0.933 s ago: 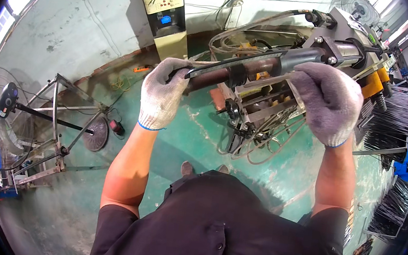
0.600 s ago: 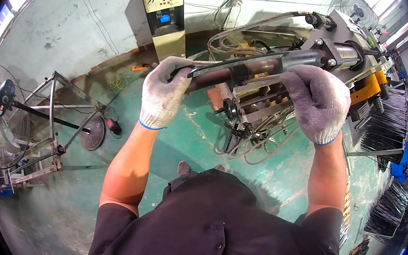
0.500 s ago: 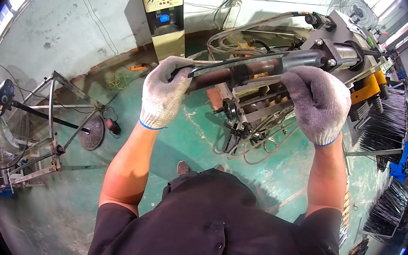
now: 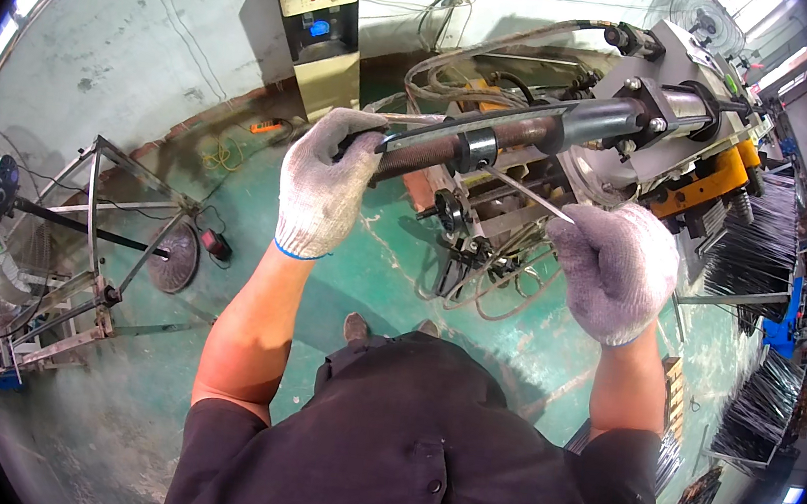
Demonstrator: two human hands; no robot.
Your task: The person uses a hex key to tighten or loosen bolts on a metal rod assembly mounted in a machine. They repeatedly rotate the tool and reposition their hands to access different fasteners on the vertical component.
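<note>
Water dispenser (image 4: 320, 40) by wall (image 4: 128, 51), left of machine (image 4: 597, 124).

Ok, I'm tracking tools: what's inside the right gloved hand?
A thin metal bar runs from the black collar to the right hand; whatever lies within its curled fingers is covered.

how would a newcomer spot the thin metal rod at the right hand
Find the large machine at upper right and follow its thick shaft towards the left hand. At the black collar, a thin metal rod slants down to the right hand. It is paler and far thinner than the shaft.
</note>
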